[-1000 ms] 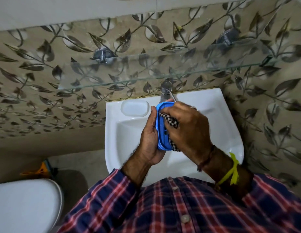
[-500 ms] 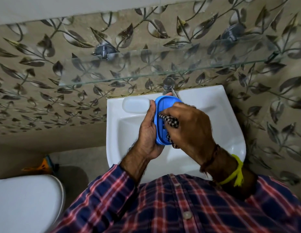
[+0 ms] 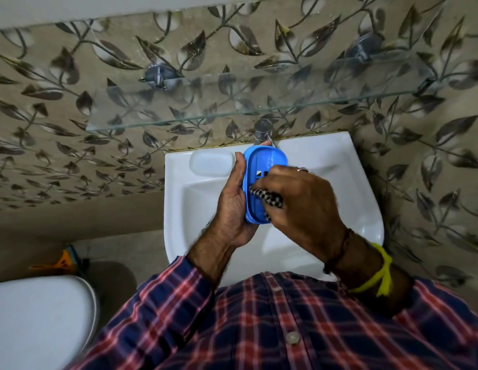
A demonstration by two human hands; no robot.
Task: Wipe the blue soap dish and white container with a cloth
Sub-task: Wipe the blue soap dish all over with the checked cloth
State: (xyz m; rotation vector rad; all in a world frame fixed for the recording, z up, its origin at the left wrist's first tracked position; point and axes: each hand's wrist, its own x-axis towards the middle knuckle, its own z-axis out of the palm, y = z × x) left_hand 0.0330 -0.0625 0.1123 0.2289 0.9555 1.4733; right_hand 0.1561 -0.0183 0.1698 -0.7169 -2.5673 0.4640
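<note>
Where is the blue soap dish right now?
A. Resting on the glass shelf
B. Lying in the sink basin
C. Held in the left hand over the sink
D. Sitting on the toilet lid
C: the left hand grips the blue soap dish above the white sink.

Blue soap dish (image 3: 264, 166), slotted, held on edge over the basin, a checked cloth (image 3: 269, 198) pressed against its inside. White container (image 3: 211, 163) on the rim, just left.
</note>
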